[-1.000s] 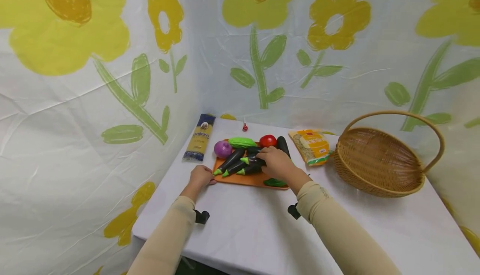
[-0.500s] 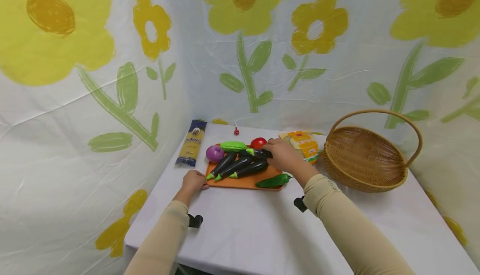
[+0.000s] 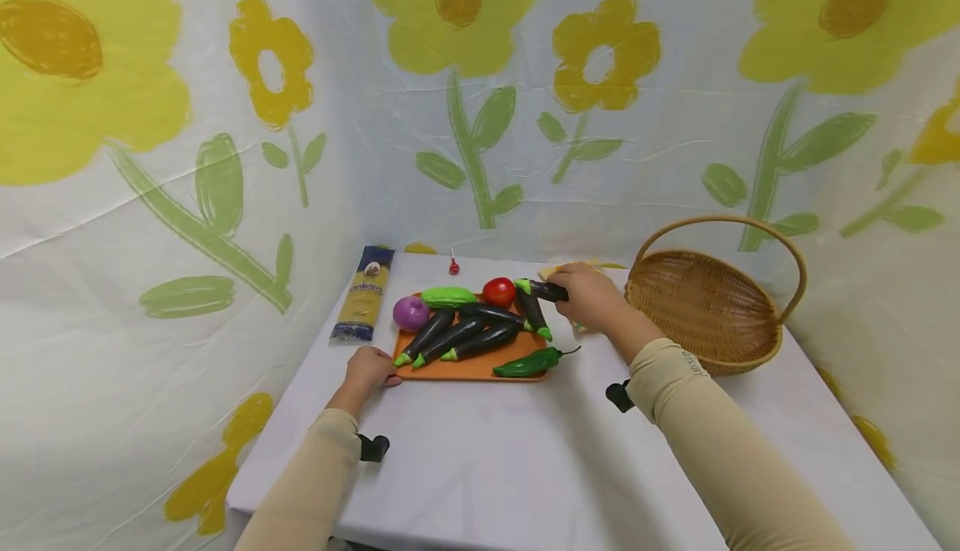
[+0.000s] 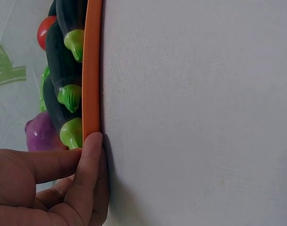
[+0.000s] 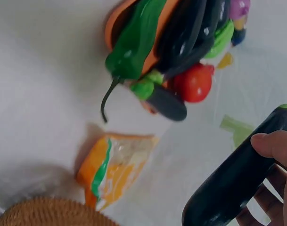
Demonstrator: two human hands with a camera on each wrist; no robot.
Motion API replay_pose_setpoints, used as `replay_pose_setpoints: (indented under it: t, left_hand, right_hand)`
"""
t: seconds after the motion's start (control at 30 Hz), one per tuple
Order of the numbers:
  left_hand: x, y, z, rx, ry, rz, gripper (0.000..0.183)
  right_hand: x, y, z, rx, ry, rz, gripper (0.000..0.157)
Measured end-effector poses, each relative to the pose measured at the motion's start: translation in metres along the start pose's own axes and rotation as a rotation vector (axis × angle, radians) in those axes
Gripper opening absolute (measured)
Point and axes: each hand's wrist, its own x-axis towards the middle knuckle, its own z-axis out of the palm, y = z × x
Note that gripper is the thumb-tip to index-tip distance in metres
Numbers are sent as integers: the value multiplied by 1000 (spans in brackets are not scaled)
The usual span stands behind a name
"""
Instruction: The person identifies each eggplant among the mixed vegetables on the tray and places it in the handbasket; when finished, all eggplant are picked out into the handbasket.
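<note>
In the head view my right hand point(image 3: 592, 297) grips a dark eggplant point(image 3: 546, 290) with a green cap. It is raised beyond the right back corner of the orange tray point(image 3: 465, 370). The right wrist view shows my thumb and fingers round its cap end. My left hand point(image 3: 367, 370) pinches the tray's near left corner, with fingertips at the rim point(image 4: 92, 70) in the left wrist view. On the tray are several more eggplants point(image 3: 491, 341), a purple onion point(image 3: 411, 314), a bumpy green bitter melon point(image 3: 447, 298), a tomato point(image 3: 498, 292) and a green pepper point(image 3: 527, 363).
A wicker basket point(image 3: 701, 301) with a tall handle stands at the right. Behind my right hand lies an orange-and-yellow food bag point(image 5: 119, 165), mostly hidden in the head view. A blue-and-gold pasta pack point(image 3: 363, 293) is left of the tray, and a small red lollipop point(image 3: 453, 267) behind it.
My right hand has lifted the eggplant off the pile and carried it right, past the tray. The left hand stays at the tray corner. The head view has turned rightward.
</note>
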Motion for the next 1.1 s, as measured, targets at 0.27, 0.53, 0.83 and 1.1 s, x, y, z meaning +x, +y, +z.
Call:
replay_pose_setpoints:
  t: [0.27,0.53,0.83,1.1]
  left_hand:
    - [0,-2,-2,-34,-40,9,37]
    - [0,-1,-3,-53,-67,12,46]
    - [-1,0,-7,-47,-100,11,46]
    - [-1,2,-7,-4,-110,15,47]
  right_hand:
    - [-23,28,-18,-10,-1,81,42]
    - [-50,60,-33,-2,26,156,37]
    - [-80,92,-41,36,-2,251,42]
    - [-100,118,-41,5,-20,330,50]
